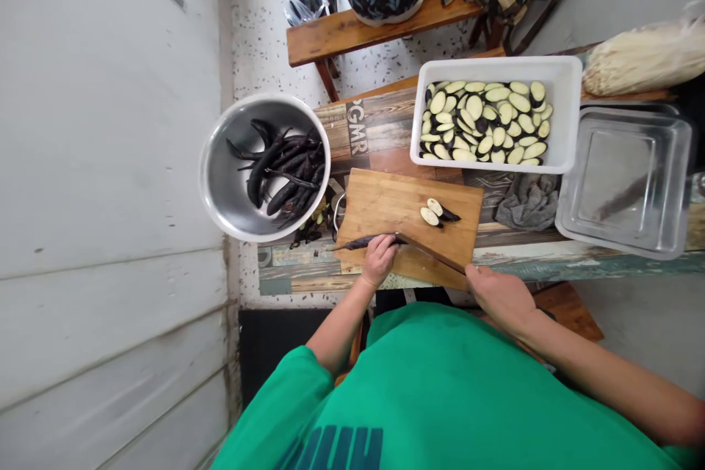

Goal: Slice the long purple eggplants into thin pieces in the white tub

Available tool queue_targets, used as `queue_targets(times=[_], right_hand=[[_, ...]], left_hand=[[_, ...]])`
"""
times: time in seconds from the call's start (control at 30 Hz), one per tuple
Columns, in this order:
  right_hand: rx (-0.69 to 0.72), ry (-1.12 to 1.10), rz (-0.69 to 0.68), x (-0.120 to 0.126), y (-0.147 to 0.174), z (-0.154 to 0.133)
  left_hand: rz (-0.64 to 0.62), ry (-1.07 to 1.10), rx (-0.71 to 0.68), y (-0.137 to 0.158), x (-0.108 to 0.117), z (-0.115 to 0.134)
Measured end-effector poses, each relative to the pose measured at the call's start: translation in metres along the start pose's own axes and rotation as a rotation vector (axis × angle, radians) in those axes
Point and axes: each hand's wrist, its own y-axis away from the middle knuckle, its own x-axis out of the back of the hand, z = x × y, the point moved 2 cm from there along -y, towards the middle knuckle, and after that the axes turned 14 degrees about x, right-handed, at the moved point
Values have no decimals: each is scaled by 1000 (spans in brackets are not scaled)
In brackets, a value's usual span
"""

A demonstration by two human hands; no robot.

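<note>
On a wooden cutting board, my left hand is closed over a dark, slender eggplant near the board's front edge. My right hand grips the handle of a knife, whose blade reaches left to the eggplant's end beside my left fingers. Two pale cut faces of eggplant pieces lie farther back on the board. Behind and to the right, a white plastic tub holds many oval eggplant slices. At the left, a metal bowl contains several whole eggplants.
A grey cloth lies right of the board, beside a clear plastic container. Dark trimmings sit between bowl and board. A bag of pale, thin strands rests at the far right. Beyond the table stands a wooden bench.
</note>
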Motion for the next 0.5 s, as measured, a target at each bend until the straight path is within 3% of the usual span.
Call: queue_targets(times=[0.13, 0.5], right_hand=[[37, 16, 20, 5, 5, -2], [-1, 35, -92, 19, -11, -11]], left_hand=[[-9, -35, -13, 0, -3, -4], [-98, 96, 99, 18, -15, -21]])
